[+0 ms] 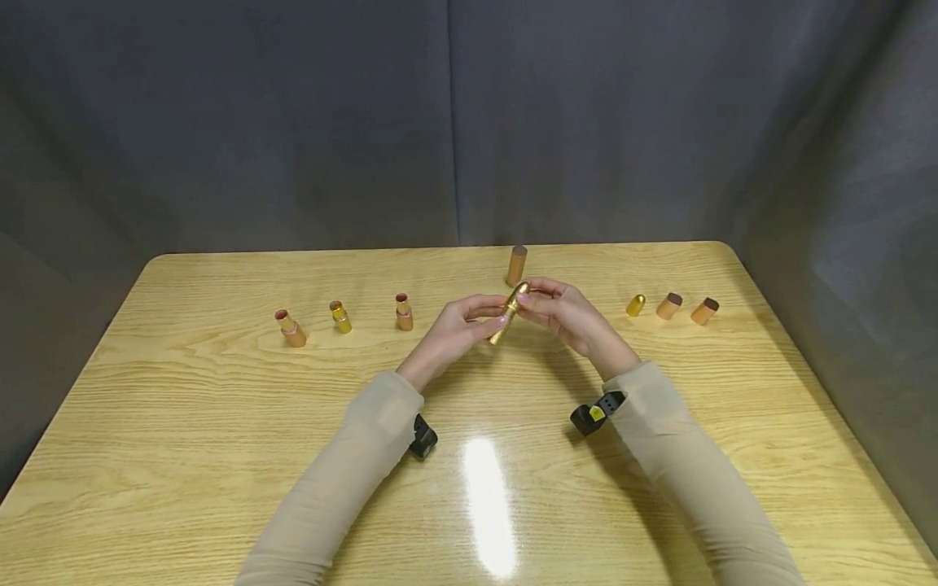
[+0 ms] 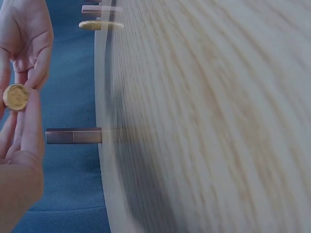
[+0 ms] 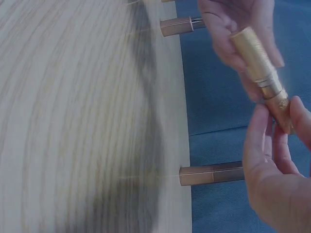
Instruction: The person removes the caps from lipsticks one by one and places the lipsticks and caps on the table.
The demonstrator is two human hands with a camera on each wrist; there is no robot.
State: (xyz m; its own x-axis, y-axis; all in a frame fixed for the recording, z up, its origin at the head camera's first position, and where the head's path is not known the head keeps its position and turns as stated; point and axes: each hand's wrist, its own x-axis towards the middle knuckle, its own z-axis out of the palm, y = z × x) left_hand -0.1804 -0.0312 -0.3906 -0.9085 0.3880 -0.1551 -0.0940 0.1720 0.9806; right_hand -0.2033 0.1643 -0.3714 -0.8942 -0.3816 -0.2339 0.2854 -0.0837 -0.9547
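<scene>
Both hands hold one gold lipstick above the middle of the table. My left hand pinches its lower body between thumb and fingers. Its rounded upper end, the cap, is gripped by the fingertips of my right hand. A narrow shiny band shows between body and cap in the right wrist view, where the lipstick is tilted. The left wrist view looks onto its round base end. Just behind the hands, a closed copper lipstick with a dark top stands upright.
To the left stand three capless lipsticks: a copper one, a gold one and another copper one. A gold cap and two dark-topped copper caps stand at the right. Grey curtains surround the wooden table.
</scene>
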